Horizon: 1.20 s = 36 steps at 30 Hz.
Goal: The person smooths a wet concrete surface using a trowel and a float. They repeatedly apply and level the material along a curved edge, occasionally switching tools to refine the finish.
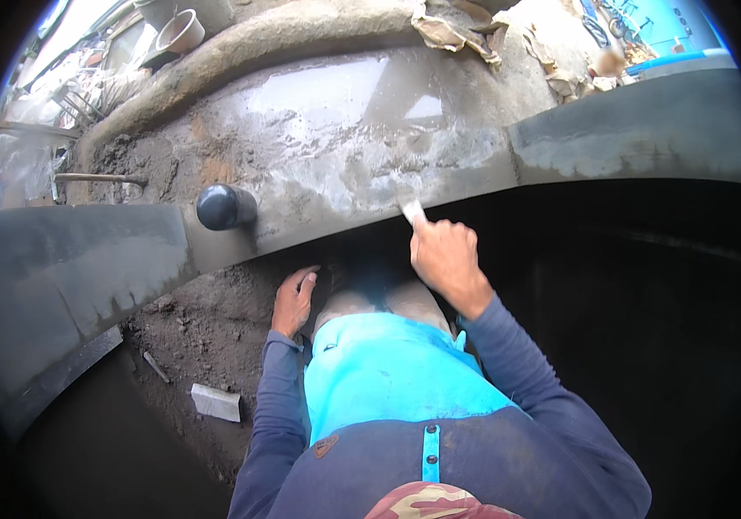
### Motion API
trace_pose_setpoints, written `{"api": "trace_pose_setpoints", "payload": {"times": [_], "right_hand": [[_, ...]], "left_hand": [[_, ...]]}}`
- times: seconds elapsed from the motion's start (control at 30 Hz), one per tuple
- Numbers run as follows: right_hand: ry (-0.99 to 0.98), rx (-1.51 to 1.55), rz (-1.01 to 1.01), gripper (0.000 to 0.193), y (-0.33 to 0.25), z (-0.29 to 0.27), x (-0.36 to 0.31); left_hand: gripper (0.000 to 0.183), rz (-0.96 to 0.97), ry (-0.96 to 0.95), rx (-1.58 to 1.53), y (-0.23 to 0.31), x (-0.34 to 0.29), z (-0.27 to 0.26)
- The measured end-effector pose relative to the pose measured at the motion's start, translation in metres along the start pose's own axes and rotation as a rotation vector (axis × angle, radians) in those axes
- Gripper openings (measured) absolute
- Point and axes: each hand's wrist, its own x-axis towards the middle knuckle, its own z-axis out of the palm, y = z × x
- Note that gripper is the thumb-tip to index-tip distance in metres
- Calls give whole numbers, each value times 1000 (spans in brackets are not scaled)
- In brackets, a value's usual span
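My right hand is closed round a small pale, flat-ended piece, blurred and mostly hidden in the fingers. Its tip meets the edge of a wet grey cement ledge in front of me. Whitish wet smears lie on the cement just beyond that tip. Lower and to the left, my left hand hangs beside my leg below the ledge, holding nothing, its fingers loosely extended. A black rounded cylinder stands on the ledge, left of both hands.
Smooth grey slabs continue the ledge on either side. Beyond it are shallow puddled water and a curved earthen ridge. A wooden handle lies at left. Below, a pale block rests on soil; the lower right is dark.
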Motion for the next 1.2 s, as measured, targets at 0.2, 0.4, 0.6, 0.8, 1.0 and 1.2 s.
{"api": "trace_pose_setpoints", "payload": {"times": [0.2, 0.4, 0.6, 0.8, 1.0, 1.2], "right_hand": [[70, -14, -19, 12, -2, -9, 15], [97, 17, -18, 21, 2, -2, 24], [196, -23, -60, 13, 1, 0, 27], [16, -30, 4, 23, 18, -11, 9], [93, 24, 67, 15, 38, -7, 25], [94, 62, 38, 18, 28, 0, 24]], "left_hand": [[43, -36, -25, 16, 8, 5, 3], [43, -7, -11, -9, 10, 13, 5], [44, -18, -12, -17, 6, 5, 2], [43, 19, 4, 11, 3, -4, 0], [42, -62, -16, -78, -7, -7, 7], [41, -37, -28, -37, 6, 0, 6]]}}
